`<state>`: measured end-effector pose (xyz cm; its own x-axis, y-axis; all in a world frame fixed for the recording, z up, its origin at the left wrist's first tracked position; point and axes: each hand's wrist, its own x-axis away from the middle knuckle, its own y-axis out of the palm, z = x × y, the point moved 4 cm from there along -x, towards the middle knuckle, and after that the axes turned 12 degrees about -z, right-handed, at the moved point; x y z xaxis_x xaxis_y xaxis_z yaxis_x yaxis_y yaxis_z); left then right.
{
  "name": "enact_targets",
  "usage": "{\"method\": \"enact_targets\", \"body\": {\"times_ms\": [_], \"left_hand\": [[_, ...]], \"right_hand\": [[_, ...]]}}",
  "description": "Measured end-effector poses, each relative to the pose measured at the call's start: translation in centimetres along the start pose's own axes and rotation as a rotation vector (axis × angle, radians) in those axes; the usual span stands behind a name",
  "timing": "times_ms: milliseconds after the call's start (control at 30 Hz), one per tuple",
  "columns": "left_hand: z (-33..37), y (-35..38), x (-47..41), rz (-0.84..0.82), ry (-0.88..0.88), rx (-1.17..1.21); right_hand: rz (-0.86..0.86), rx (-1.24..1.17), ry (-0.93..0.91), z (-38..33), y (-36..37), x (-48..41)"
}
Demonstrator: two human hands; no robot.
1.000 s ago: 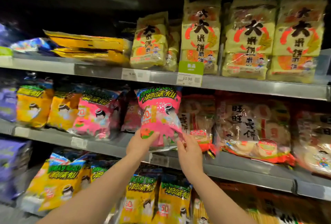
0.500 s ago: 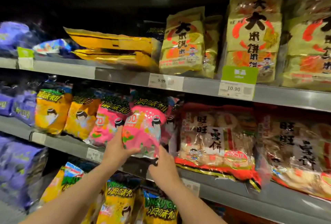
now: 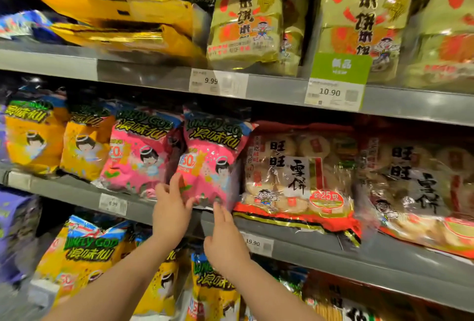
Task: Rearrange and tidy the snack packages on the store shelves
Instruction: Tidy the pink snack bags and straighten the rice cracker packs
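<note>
Standing upright on the middle shelf [image 3: 320, 249], the pink snack package [image 3: 213, 156] sits between a second pink package [image 3: 138, 151] and a clear bag of rice crackers [image 3: 295, 174], just beside each. On my remote feed I read the left hand [image 3: 171, 210] as laying straight fingers against its lower front (thumb spread aside). The right hand [image 3: 225, 238], fingers likewise straight, reaches its bottom edge. Yellow packages [image 3: 33, 136] stand further left.

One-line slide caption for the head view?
Left hand touches a pink Lonely God bag on the middle shelf, right hand at its bottom edge.
</note>
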<state>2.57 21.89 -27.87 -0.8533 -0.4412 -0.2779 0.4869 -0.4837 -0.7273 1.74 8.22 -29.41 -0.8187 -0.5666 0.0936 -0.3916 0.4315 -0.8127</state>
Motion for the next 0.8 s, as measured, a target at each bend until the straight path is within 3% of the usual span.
{"method": "enact_targets", "body": {"times_ms": [233, 367, 800], "left_hand": [[0.0, 0.8, 0.0, -0.185, -0.051, -0.012], [1.3, -1.1, 1.1, -0.073, -0.045, -0.024], [10.0, -11.8, 3.9, 0.148, 0.286, 0.065]], "right_hand": [[0.005, -0.034, -0.009, -0.5, -0.3, 0.8], [0.082, -0.057, -0.064, -1.6, -2.3, 1.8], [0.405, -0.063, -0.242, -8.0, -10.8, 6.4]]}}
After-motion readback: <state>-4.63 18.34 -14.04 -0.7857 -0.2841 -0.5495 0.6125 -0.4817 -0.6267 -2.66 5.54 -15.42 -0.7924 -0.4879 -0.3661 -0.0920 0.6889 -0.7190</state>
